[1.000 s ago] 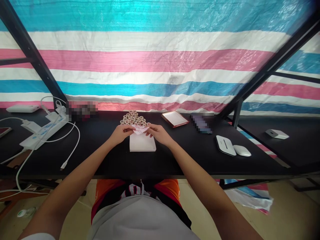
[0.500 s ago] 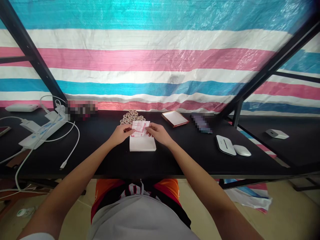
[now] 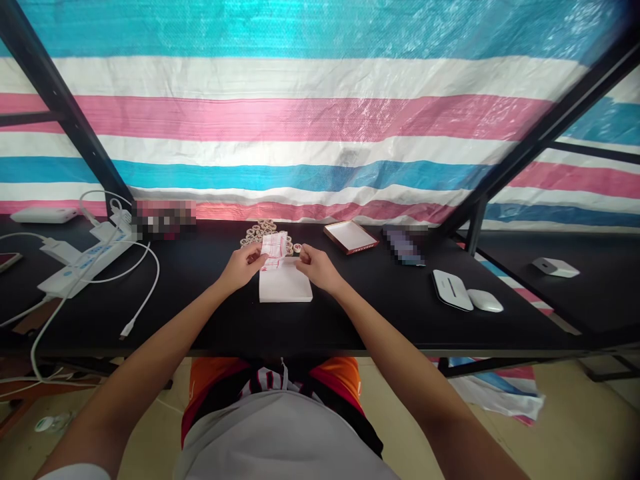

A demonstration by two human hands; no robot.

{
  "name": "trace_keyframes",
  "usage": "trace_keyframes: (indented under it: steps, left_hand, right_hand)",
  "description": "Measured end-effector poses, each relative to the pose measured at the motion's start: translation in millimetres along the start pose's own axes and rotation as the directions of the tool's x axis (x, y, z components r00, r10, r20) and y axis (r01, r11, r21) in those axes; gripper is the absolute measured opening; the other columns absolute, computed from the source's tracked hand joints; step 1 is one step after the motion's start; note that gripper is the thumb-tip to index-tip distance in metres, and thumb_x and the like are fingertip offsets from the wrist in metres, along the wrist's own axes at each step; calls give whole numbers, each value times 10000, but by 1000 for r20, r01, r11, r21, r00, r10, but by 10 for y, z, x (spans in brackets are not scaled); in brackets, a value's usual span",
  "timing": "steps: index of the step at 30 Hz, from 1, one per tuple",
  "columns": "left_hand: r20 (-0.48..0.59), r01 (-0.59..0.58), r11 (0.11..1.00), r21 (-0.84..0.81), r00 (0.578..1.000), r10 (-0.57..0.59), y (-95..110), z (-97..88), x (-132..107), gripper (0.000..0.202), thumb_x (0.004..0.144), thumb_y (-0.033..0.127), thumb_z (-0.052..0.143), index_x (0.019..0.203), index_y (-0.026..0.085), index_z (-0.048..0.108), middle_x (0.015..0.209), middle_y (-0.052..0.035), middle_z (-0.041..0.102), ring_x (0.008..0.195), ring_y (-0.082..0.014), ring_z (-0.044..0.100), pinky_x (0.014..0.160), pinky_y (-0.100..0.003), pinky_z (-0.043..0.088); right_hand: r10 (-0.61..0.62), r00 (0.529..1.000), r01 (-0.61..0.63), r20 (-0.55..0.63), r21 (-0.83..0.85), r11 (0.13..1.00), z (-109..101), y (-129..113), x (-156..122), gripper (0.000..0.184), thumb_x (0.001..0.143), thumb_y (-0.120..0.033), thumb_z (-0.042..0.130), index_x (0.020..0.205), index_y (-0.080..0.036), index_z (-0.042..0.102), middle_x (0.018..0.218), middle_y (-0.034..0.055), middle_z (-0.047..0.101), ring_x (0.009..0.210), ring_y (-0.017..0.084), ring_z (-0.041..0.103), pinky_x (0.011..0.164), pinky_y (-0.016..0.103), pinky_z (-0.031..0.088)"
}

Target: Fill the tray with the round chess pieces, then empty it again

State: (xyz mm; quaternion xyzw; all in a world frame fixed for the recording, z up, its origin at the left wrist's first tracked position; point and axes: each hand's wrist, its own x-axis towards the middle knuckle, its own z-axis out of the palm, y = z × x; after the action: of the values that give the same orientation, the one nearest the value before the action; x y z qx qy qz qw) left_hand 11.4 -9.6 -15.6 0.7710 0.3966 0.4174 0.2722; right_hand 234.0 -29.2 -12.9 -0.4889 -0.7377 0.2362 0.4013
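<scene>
My left hand (image 3: 244,267) pinches the left side of a folded paper game board sheet (image 3: 274,252), white with red lines. The sheet is held up over the back left of a shallow white box (image 3: 285,287) on the black table. My right hand (image 3: 319,268) is closed at the box's back right corner, apart from the sheet; its fingers hide whatever may be in them. Behind the sheet lies a cluster of round wooden Chinese chess pieces (image 3: 256,235), partly covered by it. One single piece (image 3: 297,247) shows just beside my right fingertips.
A box lid (image 3: 351,237) with red sides lies farther back to the right, beside a blurred phone-like object (image 3: 404,247). A white case (image 3: 451,290) and a white mouse (image 3: 485,301) are at right. At left are a power strip (image 3: 90,263) and a loose cable (image 3: 155,280).
My right hand has let go of the sheet and its fingers have curled closed. The sheet has tilted and shifted slightly left in my left hand, and the single chess piece has come into view.
</scene>
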Motion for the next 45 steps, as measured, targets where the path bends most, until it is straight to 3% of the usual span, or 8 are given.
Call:
trace_keyframes:
  steps: [4, 11, 20, 28, 33, 37, 40, 45]
  left_hand:
    - [-10, -6, 999, 39, 1000, 7, 2, 6, -10, 210, 836, 380, 532, 760, 187, 496, 637, 39, 440, 536, -94, 367, 534, -229, 332]
    - [-1, -10, 997, 75, 1000, 10, 67, 13, -18, 218, 830, 403, 527, 793, 188, 545, 645, 24, 491, 563, -111, 423, 550, -233, 373]
    - [27, -28, 998, 59, 999, 26, 79, 38, -25, 223, 837, 400, 516, 788, 186, 551, 660, 20, 539, 594, -121, 494, 587, -237, 417]
    - [36, -49, 998, 46, 998, 47, 84, 45, -30, 203, 830, 373, 527, 781, 179, 563, 622, 22, 541, 577, -121, 496, 582, -238, 416]
    - [28, -77, 995, 70, 997, 76, 77, 55, -37, 197, 838, 356, 539, 812, 171, 601, 646, 15, 566, 580, -117, 507, 582, -235, 425]
    - [68, -210, 970, 119, 977, 203, 92, 88, -51, 195, 864, 318, 535, 901, 167, 654, 745, -17, 628, 610, -117, 533, 606, -239, 448]
    - [136, -336, 938, 88, 937, 323, 117, 121, -66, 229, 903, 304, 510, 985, 165, 672, 871, -58, 662, 721, -138, 593, 677, -257, 487]
    - [197, -393, 914, 104, 909, 368, 111, 139, -82, 267, 923, 343, 507, 1043, 165, 665, 1024, -92, 654, 955, -195, 608, 871, -332, 494]
  right_hand:
    - [-66, 998, 66, -8, -7, 998, -18, -40, -1, 299, 686, -204, 507, 620, -214, 215, 624, -46, 295, 588, 113, 285, 573, 264, 246]
    - [-4, 1000, 4, -9, 66, 998, -52, -192, -68, 374, 772, -327, 535, 607, -214, 219, 591, -46, 257, 569, 105, 264, 540, 260, 231]
    - [16, 994, -15, -109, 4, 1000, 35, -123, -59, 352, 731, -281, 500, 569, -211, 195, 557, -50, 224, 541, 88, 223, 513, 259, 207]
    - [66, 997, -61, -44, 110, 992, 36, -148, -116, 372, 710, -270, 456, 498, -214, 156, 515, -48, 151, 500, 73, 165, 483, 260, 146]
    - [6, 1000, -6, 6, 60, 998, 67, -148, -84, 364, 801, -390, 533, 553, -200, 346, 538, -46, 345, 525, 93, 336, 530, 249, 287]
    - [-11, 988, -16, 154, 172, 985, 85, -142, -68, 299, 803, -474, 593, 927, -202, 580, 859, 19, 629, 757, 151, 569, 676, 263, 436]
    - [-36, 974, -15, 224, 223, 975, 84, -151, -86, 376, 816, -486, 592, 1046, -189, 610, 937, 48, 668, 842, 178, 609, 738, 286, 471]
    - [-26, 980, -18, 198, 219, 976, 87, -123, -88, 356, 866, -475, 519, 941, -154, 652, 831, 38, 669, 760, 175, 596, 725, 296, 468]
